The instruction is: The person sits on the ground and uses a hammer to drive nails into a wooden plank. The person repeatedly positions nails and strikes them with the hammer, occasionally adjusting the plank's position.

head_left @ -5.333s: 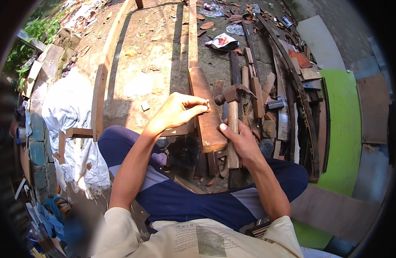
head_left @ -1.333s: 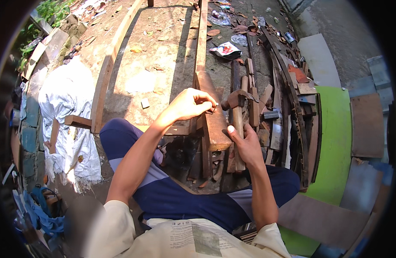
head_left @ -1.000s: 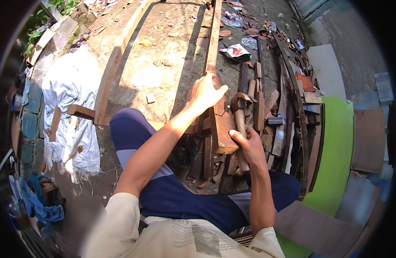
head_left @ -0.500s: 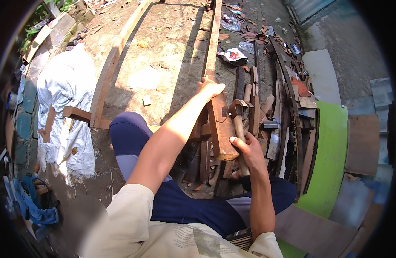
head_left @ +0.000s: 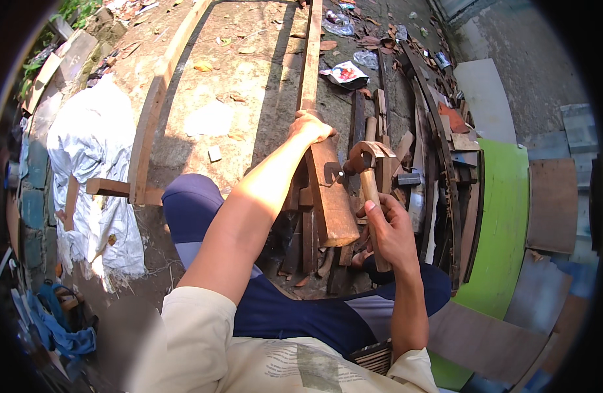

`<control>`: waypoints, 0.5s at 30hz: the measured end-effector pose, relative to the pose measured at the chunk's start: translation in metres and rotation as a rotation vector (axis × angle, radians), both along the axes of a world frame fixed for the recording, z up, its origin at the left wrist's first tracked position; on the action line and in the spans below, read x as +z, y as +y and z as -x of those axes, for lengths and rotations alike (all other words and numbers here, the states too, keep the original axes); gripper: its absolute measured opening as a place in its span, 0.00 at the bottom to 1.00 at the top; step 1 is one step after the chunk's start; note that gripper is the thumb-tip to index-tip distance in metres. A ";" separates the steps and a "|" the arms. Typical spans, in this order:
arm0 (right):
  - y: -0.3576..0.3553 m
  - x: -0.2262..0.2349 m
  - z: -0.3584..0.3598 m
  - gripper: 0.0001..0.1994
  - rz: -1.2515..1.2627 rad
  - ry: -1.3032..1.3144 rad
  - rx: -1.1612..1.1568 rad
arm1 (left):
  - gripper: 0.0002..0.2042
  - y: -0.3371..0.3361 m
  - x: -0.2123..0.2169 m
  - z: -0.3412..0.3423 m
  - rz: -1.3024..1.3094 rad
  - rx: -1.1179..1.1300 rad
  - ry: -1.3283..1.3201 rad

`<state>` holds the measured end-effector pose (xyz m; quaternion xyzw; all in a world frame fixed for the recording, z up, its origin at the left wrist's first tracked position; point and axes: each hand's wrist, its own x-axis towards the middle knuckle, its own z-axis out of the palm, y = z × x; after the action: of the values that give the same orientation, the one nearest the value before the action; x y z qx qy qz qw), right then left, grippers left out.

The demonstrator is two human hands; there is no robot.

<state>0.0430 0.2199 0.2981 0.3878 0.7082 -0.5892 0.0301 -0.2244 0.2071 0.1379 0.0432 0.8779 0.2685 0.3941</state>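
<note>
My left hand (head_left: pixel 310 128) is closed over the far end of a thick brown wooden block (head_left: pixel 332 213), where it meets a long timber rail (head_left: pixel 311 59). A nail (head_left: pixel 341 175) with a bright head sticks out of the block's right side. In my right hand (head_left: pixel 392 229) is a hammer (head_left: pixel 371 196), gripped by its pale wooden handle with the thumb along it. The rusty brown hammer head is just right of the nail, apart from it. Under the block the joint with other timbers is partly hidden.
A second long rail (head_left: pixel 151 105) runs along the left, with a short crosspiece (head_left: pixel 108 188) at its near end. White cloth sacking (head_left: pixel 95 137) lies beyond it. Scrap wood (head_left: pixel 422 131) is piled at right, beside a green board (head_left: pixel 501 223). My bent legs (head_left: pixel 295 314) surround the work.
The hammer has shifted right, away from the block, and its head has lifted from beside the nail. My left hand keeps its hold; the whole view has shifted slightly.
</note>
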 end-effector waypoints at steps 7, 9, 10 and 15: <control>-0.007 0.058 -0.012 0.16 0.072 0.272 0.001 | 0.63 0.001 0.006 -0.001 0.003 -0.015 -0.022; -0.014 0.068 -0.004 0.16 -0.036 0.136 0.053 | 0.65 -0.001 0.007 -0.001 0.006 -0.041 0.002; -0.014 0.071 0.000 0.16 -0.113 0.038 0.107 | 0.65 -0.001 0.006 0.000 0.012 -0.044 -0.003; -0.007 0.075 0.000 0.19 -0.281 -0.142 0.309 | 0.61 0.002 -0.007 0.003 0.011 -0.031 0.048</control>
<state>0.0434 0.2125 0.3734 0.3156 0.8305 -0.4443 0.1154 -0.2270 0.2094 0.1312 0.0612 0.8879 0.2563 0.3772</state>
